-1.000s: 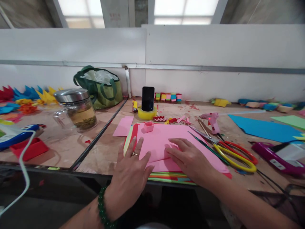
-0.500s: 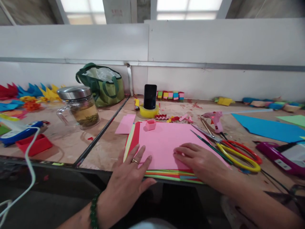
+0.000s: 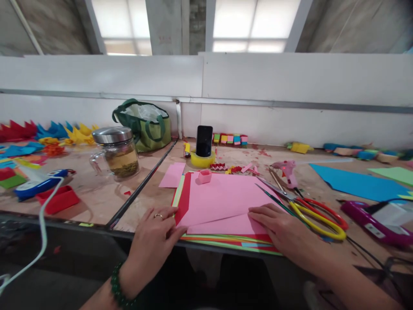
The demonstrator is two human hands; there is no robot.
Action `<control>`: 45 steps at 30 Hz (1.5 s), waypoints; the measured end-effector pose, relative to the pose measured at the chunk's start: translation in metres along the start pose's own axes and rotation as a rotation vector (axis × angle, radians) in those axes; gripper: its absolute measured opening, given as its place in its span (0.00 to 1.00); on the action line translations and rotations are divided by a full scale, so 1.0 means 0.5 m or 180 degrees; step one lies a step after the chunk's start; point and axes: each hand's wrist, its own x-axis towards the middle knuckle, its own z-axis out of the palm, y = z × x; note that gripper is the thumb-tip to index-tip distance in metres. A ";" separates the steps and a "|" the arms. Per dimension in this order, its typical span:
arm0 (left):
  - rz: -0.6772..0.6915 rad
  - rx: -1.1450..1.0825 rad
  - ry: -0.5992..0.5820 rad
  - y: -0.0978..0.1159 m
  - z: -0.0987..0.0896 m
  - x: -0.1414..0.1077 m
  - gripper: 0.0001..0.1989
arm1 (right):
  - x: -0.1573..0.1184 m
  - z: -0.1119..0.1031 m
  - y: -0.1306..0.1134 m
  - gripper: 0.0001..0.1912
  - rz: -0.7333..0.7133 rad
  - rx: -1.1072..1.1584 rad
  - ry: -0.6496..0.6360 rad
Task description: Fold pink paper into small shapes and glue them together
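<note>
A pink paper sheet (image 3: 222, 193) lies on a stack of coloured paper (image 3: 226, 242) at the table's front edge. A slanting edge crosses its front part, with a strip of pink below it. My left hand (image 3: 156, 241) is at the sheet's front left corner, thumb and fingers closed on the paper there. On the sheet's right side rests my right hand (image 3: 280, 224), fingers stretched and lying on the paper, its thumb hidden. A small pink folded paper box (image 3: 204, 176) sits at the sheet's back edge. Scissors (image 3: 318, 215) and dark green tweezers (image 3: 274, 197) lie right of my right hand.
A pink glue gun (image 3: 288, 170) and a purple device (image 3: 371, 221) are at right. Behind the paper, a phone (image 3: 204, 141) leans upright in a yellow tape roll (image 3: 202, 160). To the left are a glass tea jar (image 3: 121, 159), a green bag (image 3: 155, 131) and a red paper box (image 3: 60, 199).
My left hand has drawn back and left from lying spread on the pink sheet and closed at its corner. A slanting edge now shows across the sheet. The view has tilted up.
</note>
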 end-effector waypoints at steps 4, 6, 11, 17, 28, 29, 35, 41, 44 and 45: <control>-0.0053 0.0061 0.0482 -0.004 -0.010 -0.014 0.16 | 0.002 -0.003 0.001 0.24 0.0011 0.0034 -0.0019; -0.0078 0.0123 0.0592 0.008 -0.017 -0.008 0.10 | 0.014 -0.009 -0.004 0.21 0.0019 -0.0027 -0.0083; -0.0266 0.0048 -0.0193 0.039 -0.015 0.040 0.13 | 0.060 -0.018 -0.027 0.17 0.0235 -0.0229 -0.0280; -0.0481 -0.0681 -0.0285 0.043 -0.003 0.050 0.08 | 0.085 0.009 -0.044 0.20 0.0584 -0.0348 -0.0097; 0.0524 -0.0961 0.0223 0.051 -0.007 0.027 0.18 | 0.117 -0.013 -0.052 0.10 0.0777 0.1180 0.0902; 0.0639 -0.0912 0.0236 0.052 -0.010 0.026 0.19 | 0.116 -0.015 -0.051 0.15 0.0855 0.1237 0.0859; 0.1108 -0.0812 0.0239 0.061 -0.029 0.017 0.26 | 0.109 -0.025 -0.056 0.30 0.0501 0.1108 0.1143; 0.1322 -0.0834 0.0260 0.067 -0.038 0.017 0.25 | 0.119 -0.043 -0.060 0.11 -0.0067 0.1198 0.1095; 0.1253 -0.0951 0.0242 0.070 -0.036 0.013 0.23 | 0.124 -0.047 -0.059 0.08 -0.0401 0.1223 0.1233; 0.1200 -0.1017 0.0232 0.071 -0.037 0.011 0.23 | 0.126 -0.050 -0.058 0.09 -0.0500 0.1132 0.1294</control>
